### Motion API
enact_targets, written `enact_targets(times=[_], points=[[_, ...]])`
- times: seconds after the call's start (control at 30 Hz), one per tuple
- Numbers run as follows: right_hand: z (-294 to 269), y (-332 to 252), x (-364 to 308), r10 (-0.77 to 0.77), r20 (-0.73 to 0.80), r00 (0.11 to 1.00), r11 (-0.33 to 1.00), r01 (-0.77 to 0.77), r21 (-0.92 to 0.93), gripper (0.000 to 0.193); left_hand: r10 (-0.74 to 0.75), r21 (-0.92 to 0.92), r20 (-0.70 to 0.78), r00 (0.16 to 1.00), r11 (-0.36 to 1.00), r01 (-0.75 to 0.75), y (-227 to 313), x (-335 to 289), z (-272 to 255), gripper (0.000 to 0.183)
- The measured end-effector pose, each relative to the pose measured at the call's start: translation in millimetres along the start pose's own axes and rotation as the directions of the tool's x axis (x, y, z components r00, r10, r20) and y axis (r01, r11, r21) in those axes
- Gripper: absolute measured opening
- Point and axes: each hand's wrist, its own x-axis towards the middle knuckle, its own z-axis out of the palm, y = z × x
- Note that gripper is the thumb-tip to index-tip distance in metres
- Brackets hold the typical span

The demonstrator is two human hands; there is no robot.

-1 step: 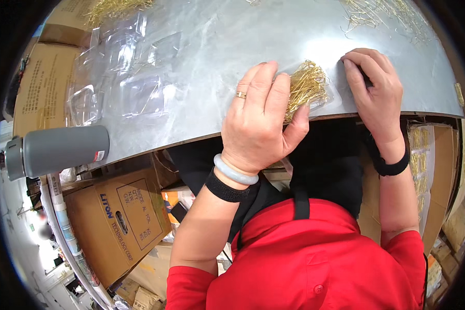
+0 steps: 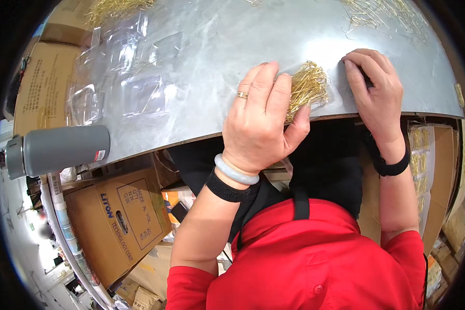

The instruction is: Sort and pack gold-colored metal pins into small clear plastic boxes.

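Observation:
A bundle of thin gold wire hooks (image 2: 309,89) lies heaped in a clear plastic tray (image 2: 336,98) near the table's front edge. My left hand (image 2: 261,116) is curved round the left side of the heap, its fingers along that side and its thumb against the near end. The tray's left part is hidden under this hand. To the right, apart from the tray, my right hand (image 2: 374,80) rests at the table with fingers curled and thumb and forefinger tips together. Whatever may be between those tips is too small to make out.
Clear plastic trays (image 2: 144,95) lie at the left of the grey table (image 2: 206,103). Loose gold hooks (image 2: 382,15) lie at the far right, with another pile (image 2: 119,10) far left. A grey bottle (image 2: 62,150) lies at the left edge; a cardboard box (image 2: 119,222) stands below.

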Motion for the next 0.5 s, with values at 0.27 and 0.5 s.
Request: enact_targets(times=[0.27, 0.5], points=[[-0.2, -0.1, -0.3, -0.009, 0.008, 1.0, 1.0, 0.009, 0.007, 0.008, -0.002, -0.011, -0.019, 1.0, 1.0, 0.002, 0.6, -0.8, -1.1, 0.04], [-1.2, 0.3, -1.6, 0.002, 0.011, 1.0, 1.0, -0.001, -0.025, 0.009, -0.002, -0.016, -0.014, 1.0, 1.0, 0.002, 1.5, -0.6, -1.4, 0.041]])
